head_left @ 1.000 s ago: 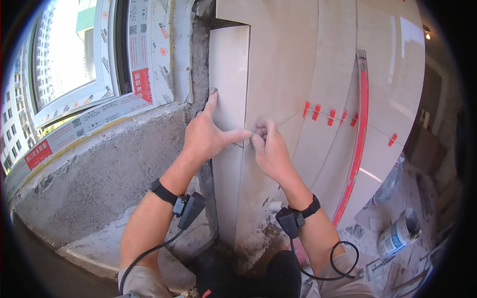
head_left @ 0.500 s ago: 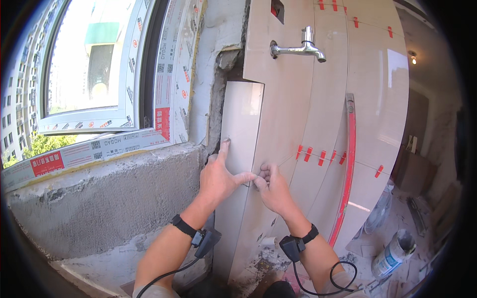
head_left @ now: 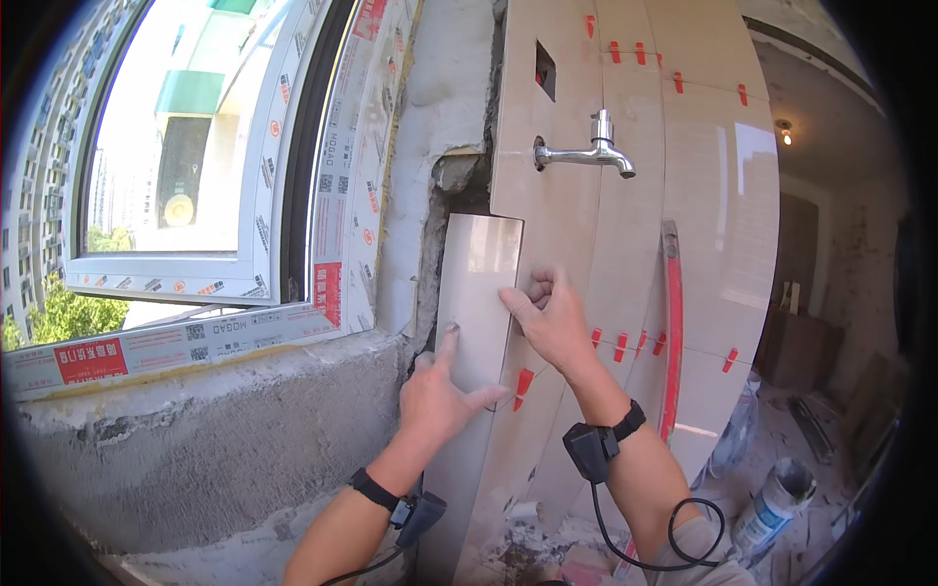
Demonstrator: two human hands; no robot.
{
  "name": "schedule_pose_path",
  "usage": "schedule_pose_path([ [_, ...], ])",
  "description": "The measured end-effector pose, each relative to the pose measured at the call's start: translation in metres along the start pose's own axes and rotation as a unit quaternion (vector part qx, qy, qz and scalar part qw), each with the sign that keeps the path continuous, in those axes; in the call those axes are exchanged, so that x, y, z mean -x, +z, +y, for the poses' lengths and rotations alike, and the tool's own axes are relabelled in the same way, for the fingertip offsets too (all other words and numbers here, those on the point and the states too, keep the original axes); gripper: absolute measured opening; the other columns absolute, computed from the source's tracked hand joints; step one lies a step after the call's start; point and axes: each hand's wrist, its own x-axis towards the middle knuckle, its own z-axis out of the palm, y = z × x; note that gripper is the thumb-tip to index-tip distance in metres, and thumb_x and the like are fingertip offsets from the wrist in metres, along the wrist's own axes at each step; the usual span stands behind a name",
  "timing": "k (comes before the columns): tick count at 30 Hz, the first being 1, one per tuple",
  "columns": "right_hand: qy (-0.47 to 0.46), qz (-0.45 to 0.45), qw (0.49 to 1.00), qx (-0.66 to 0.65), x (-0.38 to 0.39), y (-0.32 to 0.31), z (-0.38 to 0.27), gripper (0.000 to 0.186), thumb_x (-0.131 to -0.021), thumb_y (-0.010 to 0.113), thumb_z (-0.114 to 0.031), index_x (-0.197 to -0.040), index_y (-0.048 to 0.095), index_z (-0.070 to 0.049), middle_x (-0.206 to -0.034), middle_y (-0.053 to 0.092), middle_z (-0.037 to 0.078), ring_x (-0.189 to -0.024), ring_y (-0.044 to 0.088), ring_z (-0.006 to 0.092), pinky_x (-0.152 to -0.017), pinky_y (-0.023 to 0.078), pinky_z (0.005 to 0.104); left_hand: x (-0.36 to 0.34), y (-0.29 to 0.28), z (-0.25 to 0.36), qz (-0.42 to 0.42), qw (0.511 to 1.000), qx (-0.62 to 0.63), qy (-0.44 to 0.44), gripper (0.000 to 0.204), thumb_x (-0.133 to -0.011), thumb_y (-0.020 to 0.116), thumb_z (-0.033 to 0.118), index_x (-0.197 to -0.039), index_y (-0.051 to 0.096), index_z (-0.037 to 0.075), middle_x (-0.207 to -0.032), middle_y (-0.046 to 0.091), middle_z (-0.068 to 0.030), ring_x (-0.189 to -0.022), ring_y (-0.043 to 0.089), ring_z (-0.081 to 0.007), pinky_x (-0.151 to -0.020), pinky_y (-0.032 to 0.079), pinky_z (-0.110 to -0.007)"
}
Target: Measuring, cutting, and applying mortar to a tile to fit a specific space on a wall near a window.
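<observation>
Where the left hand (head_left: pixel 436 400) rests: spread open on the pale tile (head_left: pixel 477 298), at its one o'clock.
Right hand (head_left: pixel 555 319): half curled, two o'clock from left; can't tell if holding anything.

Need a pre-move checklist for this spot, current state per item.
1. Left hand on the narrow tile: ok, index finger on its face, thumb out toward the right edge.
2. Right hand at the tile's right edge: ok, thumb tip there.
3. Right hand empty: cannot tell, its curled fingers hide the palm.
4. Red clip present near the left thumb: ok; how firmly it sits, cannot tell.
5. Narrow tile flush with the large tile to its right: cannot tell from this angle.
6. Recess above the narrow tile covered: not ok, rough wall shows.
</observation>
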Motion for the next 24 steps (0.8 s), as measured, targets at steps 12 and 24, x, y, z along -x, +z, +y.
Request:
schedule_pose_path([
  [12,0.018,-0.018,0.997,-0.072,0.0,0.002,0.009,0.059,-0.086,0.081,-0.031,-0.118,0.05,0.008,-0.09,0.055,0.007,-0.074,0.056,0.0136,-0.064,0.051,0.0294,0.002,0.004,-0.008,0.027,0.999,0.009,0.023,0.116,-0.066,0.083,0.065,-0.157,0.034,0.011,-0.115,0.061,-0.0273,-0.101,0.068,-0.0416,-0.088,0.055,-0.046],
  [24,0.038,-0.054,0.99,-0.124,0.002,0.0,-0.001,0.053,-0.09,0.077,-0.02,-0.121,0.044,0.007,-0.09,0.055,0.007,-0.068,0.058,0.0122,-0.056,0.052,0.0271,0.005,0.003,-0.007,0.023,0.999,0.038,0.0,0.115,-0.065,0.085,0.062,-0.155,0.037,0.01,-0.117,0.06,-0.0292,-0.1,0.067,-0.0436,-0.088,0.054,-0.048],
])
